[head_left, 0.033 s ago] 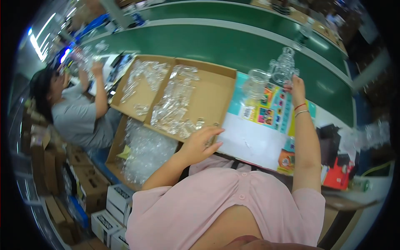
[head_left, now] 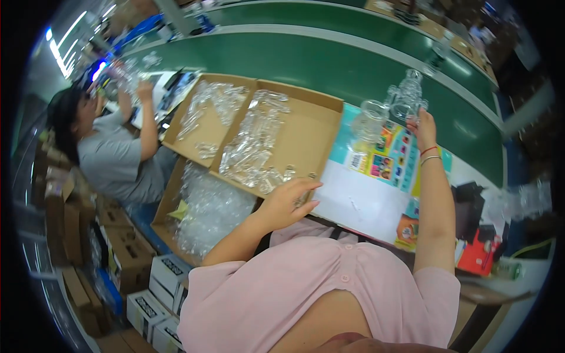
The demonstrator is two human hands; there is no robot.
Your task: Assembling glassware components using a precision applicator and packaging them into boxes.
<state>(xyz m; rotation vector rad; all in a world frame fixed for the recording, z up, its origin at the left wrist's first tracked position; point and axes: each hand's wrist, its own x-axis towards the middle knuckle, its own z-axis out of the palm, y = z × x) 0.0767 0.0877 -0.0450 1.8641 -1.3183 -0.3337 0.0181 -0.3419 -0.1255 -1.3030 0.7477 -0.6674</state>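
Barcode [head_left: 356, 160] marks colourful sheet [head_left: 395, 152]; right hand [head_left: 424, 127] grips clear vessel [head_left: 410, 90], left hand [head_left: 285, 204] gapes

Tall vessel [head_left: 410, 89] clear, glossy, smooth, glass or plastic unclear; small pieces [head_left: 253, 138] likewise clear, shiny; tray [head_left: 307, 126] matt brown cardboard; bags [head_left: 216, 206] crinkled glossy plastic film; white sheet [head_left: 347, 191] smooth paper; bangle [head_left: 431, 157] shiny, metal-looking; pink top [head_left: 288, 273] matt cloth; bench [head_left: 294, 59] smooth, slight sheen.

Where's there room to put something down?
In the big tray, between the clear pieces and its right wall. Also most of the white paper, between the left hand and the colourful sheet. It's crowded around the clear containers by the right hand.
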